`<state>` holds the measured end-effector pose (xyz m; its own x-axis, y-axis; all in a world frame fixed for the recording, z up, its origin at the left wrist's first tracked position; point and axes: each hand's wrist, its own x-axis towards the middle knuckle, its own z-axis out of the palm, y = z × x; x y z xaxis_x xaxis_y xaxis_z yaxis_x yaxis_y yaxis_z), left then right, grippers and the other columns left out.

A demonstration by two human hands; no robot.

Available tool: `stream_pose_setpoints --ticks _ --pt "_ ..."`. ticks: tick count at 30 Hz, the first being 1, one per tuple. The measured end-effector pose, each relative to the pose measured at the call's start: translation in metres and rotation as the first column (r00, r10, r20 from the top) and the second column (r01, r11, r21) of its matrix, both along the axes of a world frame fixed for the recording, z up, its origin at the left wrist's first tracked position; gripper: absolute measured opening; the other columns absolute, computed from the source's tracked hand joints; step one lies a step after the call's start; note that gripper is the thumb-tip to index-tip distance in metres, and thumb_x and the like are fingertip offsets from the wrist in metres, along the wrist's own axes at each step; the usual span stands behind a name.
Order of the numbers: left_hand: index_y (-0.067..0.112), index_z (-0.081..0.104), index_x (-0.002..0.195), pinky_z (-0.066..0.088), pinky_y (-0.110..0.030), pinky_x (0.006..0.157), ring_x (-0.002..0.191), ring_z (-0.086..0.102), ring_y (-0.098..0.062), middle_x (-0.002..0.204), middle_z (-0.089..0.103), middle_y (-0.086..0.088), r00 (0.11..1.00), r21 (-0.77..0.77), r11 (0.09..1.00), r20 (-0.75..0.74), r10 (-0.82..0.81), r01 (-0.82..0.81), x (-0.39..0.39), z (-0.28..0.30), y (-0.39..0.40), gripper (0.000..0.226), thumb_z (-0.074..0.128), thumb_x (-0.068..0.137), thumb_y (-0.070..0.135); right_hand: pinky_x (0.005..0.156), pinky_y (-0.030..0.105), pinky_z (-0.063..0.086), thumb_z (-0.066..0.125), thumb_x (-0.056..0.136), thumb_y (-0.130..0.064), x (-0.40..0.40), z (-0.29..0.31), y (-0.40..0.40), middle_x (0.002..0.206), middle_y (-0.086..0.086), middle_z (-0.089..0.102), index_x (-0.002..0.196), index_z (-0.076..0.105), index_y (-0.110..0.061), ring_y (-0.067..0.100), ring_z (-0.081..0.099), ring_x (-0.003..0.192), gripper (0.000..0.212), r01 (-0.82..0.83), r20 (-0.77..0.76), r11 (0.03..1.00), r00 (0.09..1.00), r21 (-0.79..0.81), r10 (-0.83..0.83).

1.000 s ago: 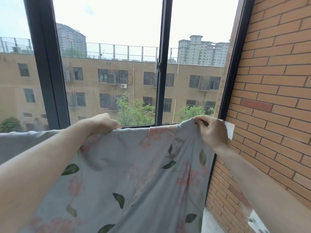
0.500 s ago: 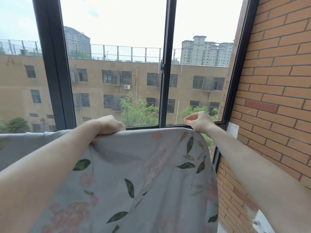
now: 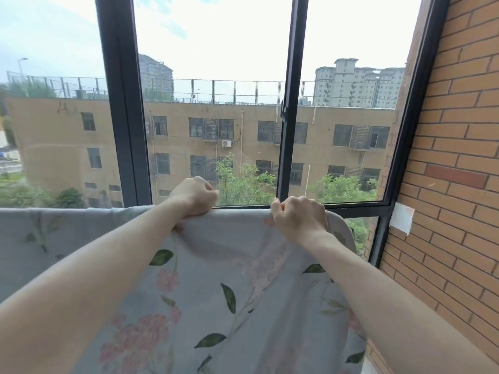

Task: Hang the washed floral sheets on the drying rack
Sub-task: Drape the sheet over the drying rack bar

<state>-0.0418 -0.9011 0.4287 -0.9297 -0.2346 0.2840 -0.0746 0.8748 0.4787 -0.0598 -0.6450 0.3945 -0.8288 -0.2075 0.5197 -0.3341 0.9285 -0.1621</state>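
the floral sheet [image 3: 243, 306] hangs in front of the window [image 3: 286, 130], pale grey-blue with pink blossoms and green leaves, its top edge stretched level just below the sill line. on the left that edge runs off the frame, so its far end cannot be seen. the left hand [image 3: 194, 195] has its fingers curled tight over the top edge, gripping the cloth, which sags in a soft fold just beneath the fist. a short taut span of edge lies between the two fists. the right hand [image 3: 299, 217] also clutches the top edge with curled fingers, near the sheet's rounded right corner, which peeks out behind the wrist. whatever bar or rack carries the sheet is hidden under the fabric. the lower part of the sheet is cut off by the frame. a brick wall [image 3: 459, 184] stands at the right.
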Motion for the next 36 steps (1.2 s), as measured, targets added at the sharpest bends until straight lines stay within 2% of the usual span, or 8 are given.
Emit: stream_pose_setpoints --ticks 4,11,18,22,26,29,32,36 --pt "0.013 0.055 0.059 0.041 -0.029 0.055 0.058 0.058 -0.022 0.058 0.061 0.0 0.932 -0.126 0.992 -0.356 -0.07 0.026 0.03 -0.007 0.006 0.052 0.052 0.099 0.046 0.076 0.036 0.045 0.025 0.098 -0.049 0.001 -0.001 0.002 0.081 0.005 0.069 0.081 0.078 -0.023 0.028 0.063 0.079 0.061 0.013 -0.011 1.0 1.0 0.015 -0.013" --pt "0.027 0.057 0.076 0.048 -0.031 0.064 0.068 0.062 -0.013 0.073 0.063 0.016 0.872 -0.351 0.936 -0.459 -0.168 -0.005 0.083 -0.034 -0.022 0.038 0.047 0.097 0.058 0.073 0.036 0.041 0.031 0.102 -0.044 0.005 0.0 0.009 0.076 0.006 0.06 0.08 0.074 -0.017 0.029 0.058 0.077 0.055 0.031 -0.036 1.0 0.999 0.002 -0.031" --pt "0.022 0.053 0.074 0.034 -0.037 0.072 0.077 0.059 -0.023 0.076 0.063 0.009 0.918 -0.44 0.889 -0.391 -0.062 -0.127 0.093 -0.055 -0.066 0.057 0.021 0.097 0.063 0.078 0.037 0.04 0.034 0.104 -0.041 0.009 -0.002 0.003 0.074 0.007 0.063 0.072 0.068 -0.017 0.029 0.06 0.076 0.053 0.025 -0.054 0.999 0.998 -0.047 -0.028" --pt "0.023 0.045 0.069 0.03 -0.037 0.073 0.073 0.05 -0.023 0.069 0.054 0.01 0.944 -0.43 0.897 -0.325 -0.05 -0.1 0.088 -0.047 -0.054 0.049 0.033 0.107 0.051 0.099 0.043 0.039 0.042 0.102 -0.034 0.018 -0.004 -0.011 0.07 -0.003 0.065 0.065 0.064 -0.023 0.022 0.054 0.069 0.044 -0.064 -0.073 0.984 0.996 -0.168 0.052" --pt "0.025 0.04 0.065 0.03 -0.037 0.072 0.07 0.048 -0.022 0.064 0.045 0.013 0.949 -0.437 0.894 -0.311 -0.045 -0.101 0.085 -0.044 -0.046 0.049 0.035 0.107 0.05 0.09 0.038 0.042 0.049 0.103 -0.038 0.04 -0.007 -0.064 0.085 -0.006 0.07 0.086 0.069 -0.026 0.022 0.062 0.082 0.029 -0.352 -0.09 0.913 0.936 -0.204 0.341" --pt "0.023 0.045 0.068 0.031 -0.037 0.07 0.071 0.05 -0.023 0.066 0.049 0.012 0.959 -0.433 0.897 -0.281 -0.045 -0.085 0.086 -0.042 -0.048 0.05 0.034 0.107 0.052 0.09 0.039 0.035 0.041 0.105 -0.048 0.039 -0.015 -0.089 0.087 -0.005 0.073 0.082 0.064 -0.026 0.022 0.065 0.087 0.04 -0.303 -0.149 0.946 0.947 -0.117 0.285" --pt "0.02 0.055 0.073 0.035 -0.036 0.066 0.07 0.054 -0.02 0.067 0.056 0.011 0.975 -0.424 0.903 -0.219 -0.026 -0.071 0.091 -0.036 -0.061 0.056 0.032 0.106 0.058 0.087 0.039 0.037 0.035 0.105 -0.052 0.039 -0.021 -0.098 0.079 -0.004 0.072 0.071 0.053 -0.026 0.022 0.064 0.078 0.047 -0.252 -0.217 0.965 0.948 -0.074 0.231" --pt "0.015 0.05 0.064 0.045 -0.034 0.061 0.062 0.057 -0.016 0.059 0.058 0.004 0.981 -0.414 0.902 -0.189 0.048 -0.124 0.097 -0.032 -0.091 0.071 0.023 0.103 0.068 0.085 0.036 0.042 0.034 0.105 -0.051 0.041 -0.014 -0.102 0.067 -0.004 0.068 0.066 0.058 -0.023 0.022 0.055 0.064 0.054 -0.232 -0.186 0.971 0.958 -0.059 0.218"
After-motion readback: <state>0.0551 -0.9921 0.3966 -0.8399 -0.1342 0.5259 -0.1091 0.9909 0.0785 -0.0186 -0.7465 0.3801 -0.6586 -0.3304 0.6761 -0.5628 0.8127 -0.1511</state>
